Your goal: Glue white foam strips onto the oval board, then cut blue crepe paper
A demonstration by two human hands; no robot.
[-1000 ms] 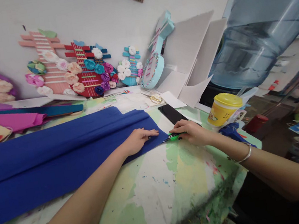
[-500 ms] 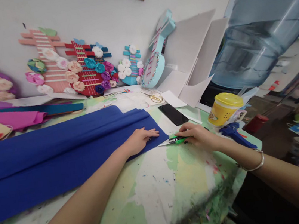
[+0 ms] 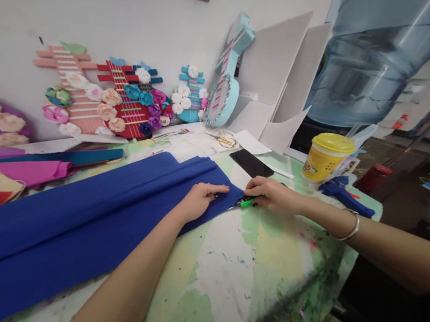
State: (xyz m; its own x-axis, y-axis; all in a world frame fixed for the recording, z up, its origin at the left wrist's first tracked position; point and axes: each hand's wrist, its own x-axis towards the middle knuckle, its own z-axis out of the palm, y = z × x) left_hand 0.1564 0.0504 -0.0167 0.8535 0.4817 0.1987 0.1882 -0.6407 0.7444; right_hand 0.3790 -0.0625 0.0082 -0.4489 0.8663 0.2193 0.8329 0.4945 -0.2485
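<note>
A long folded blue sheet [image 3: 96, 212], crepe paper or cloth, stretches over the left and middle of the table. Lying on it close to its right end is my left hand [image 3: 201, 201], fingers extended and pressing the sheet flat. My right hand [image 3: 273, 194] grips green-and-black thread snips [image 3: 248, 202] at the sheet's right edge. Part of the blades is under the blue corner, so I cannot tell how far apart they are. Just behind my right hand lies a black phone [image 3: 251, 163].
Gold-handled scissors [image 3: 223, 139] lie at the back. To the right stand a yellow-lidded cup [image 3: 326, 157], a blue glue gun [image 3: 347, 197] and a large water bottle [image 3: 379, 37]. Paper-flower guitars [image 3: 123, 99] lean along the wall. Folded coloured sheets [image 3: 36, 167] lie back left.
My right hand has moved left with the snips, bringing their blades to and partly under the blue sheet's edge. My left hand stays in place on the sheet.
</note>
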